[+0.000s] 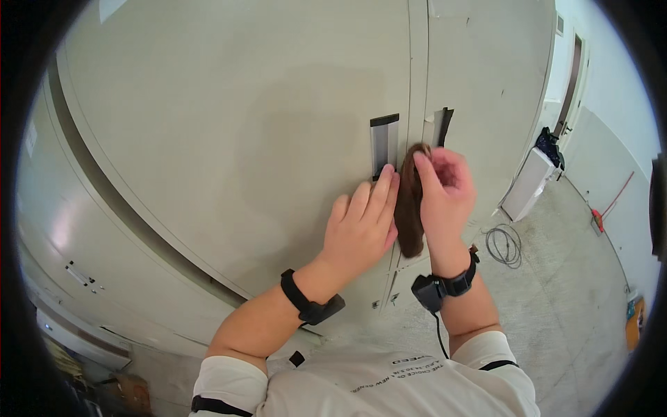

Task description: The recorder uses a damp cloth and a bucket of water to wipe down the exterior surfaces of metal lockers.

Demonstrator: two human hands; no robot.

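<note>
A length of brown hair-like material (410, 224) hangs in front of the seam between two pale cabinet doors (312, 104). My right hand (445, 193) pinches its upper end between thumb and fingers. Just left of it, my left hand (362, 221) lies with fingers stretched out beside the strand, fingertips at the lower end of a recessed door handle (385, 146). Whether the left thumb, partly hidden, touches the strand I cannot tell. Another recessed handle with a black edge (445, 125) shows above my right hand. Both wrists wear black strapped devices.
On the floor at the right lie a coiled grey cable (503, 246) and a red-handled tool (597, 220) by the wall. A white box (527, 182) with a black bag (550, 148) on top stands near a door. More cabinet fronts (104, 234) curve along the left.
</note>
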